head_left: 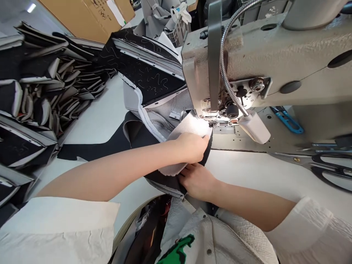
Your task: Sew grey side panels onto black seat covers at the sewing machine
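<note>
Under the lit needle area of a beige sewing machine (264, 55) lies a light grey fabric piece (189, 126) on top of black fabric (110, 146). My left hand (194, 147) rests closed on the grey fabric, just below the needle area, its fingers curled at the edge. Below it, my right hand (198, 181) grips the edge of the layered fabric, fingertips partly hidden under the grey piece. A black and grey sewn panel with white piping (143, 106) spreads behind the hands, left of the machine head.
Stacks of black and grey sewn pieces (66, 80) fill the left side. Large black-handled scissors (308, 161) and a blue thread snipper (287, 119) lie at the right. A cardboard box (88, 18) and a grey crate (178, 33) stand behind. A white lamp head (254, 128) hangs beside the needle.
</note>
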`<action>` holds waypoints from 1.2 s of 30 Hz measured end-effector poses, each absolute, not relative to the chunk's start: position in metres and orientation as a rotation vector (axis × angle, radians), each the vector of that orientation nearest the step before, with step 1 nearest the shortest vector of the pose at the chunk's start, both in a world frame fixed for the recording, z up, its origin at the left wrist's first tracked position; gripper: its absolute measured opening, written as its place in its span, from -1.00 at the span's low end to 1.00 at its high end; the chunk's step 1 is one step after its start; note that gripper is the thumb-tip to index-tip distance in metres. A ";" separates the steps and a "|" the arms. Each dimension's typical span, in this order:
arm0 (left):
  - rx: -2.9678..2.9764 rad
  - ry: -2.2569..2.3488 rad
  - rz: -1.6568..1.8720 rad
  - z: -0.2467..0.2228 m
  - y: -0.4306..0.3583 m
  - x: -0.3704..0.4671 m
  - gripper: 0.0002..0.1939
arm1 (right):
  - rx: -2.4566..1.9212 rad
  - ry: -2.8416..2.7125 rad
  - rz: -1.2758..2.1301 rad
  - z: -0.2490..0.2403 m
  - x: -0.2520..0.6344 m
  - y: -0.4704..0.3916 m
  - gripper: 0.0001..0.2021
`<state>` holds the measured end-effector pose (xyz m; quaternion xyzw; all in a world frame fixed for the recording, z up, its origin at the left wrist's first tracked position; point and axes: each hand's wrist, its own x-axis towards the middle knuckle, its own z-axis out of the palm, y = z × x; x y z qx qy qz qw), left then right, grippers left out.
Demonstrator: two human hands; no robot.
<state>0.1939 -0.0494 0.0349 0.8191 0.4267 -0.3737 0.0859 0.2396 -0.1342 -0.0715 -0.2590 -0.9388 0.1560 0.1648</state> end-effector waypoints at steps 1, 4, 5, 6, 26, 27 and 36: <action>2.431 1.265 -1.080 0.034 -0.047 0.193 -0.37 | -0.757 -2.669 0.436 -0.072 0.240 -0.134 -0.79; 2.413 1.255 -0.970 0.030 -0.044 0.192 -0.37 | -0.824 -2.656 0.415 -0.072 0.245 -0.132 -0.78; 2.410 1.258 -0.941 0.028 -0.043 0.192 -0.36 | -0.856 -2.660 0.416 -0.072 0.247 -0.130 -0.78; 2.417 1.263 -0.916 0.025 -0.043 0.193 -0.35 | -0.896 -2.670 0.425 -0.072 0.248 -0.129 -0.78; 2.391 1.295 -1.010 0.017 -0.054 0.183 -0.19 | -1.114 -2.622 0.092 -0.073 0.255 -0.156 -0.44; 2.394 1.270 -1.020 0.017 -0.057 0.179 -0.20 | -1.086 -2.640 0.030 -0.073 0.257 -0.156 -0.48; 2.440 1.346 -0.807 0.003 -0.048 0.183 -0.32 | -1.163 -2.569 -0.239 -0.075 0.267 -0.159 -0.49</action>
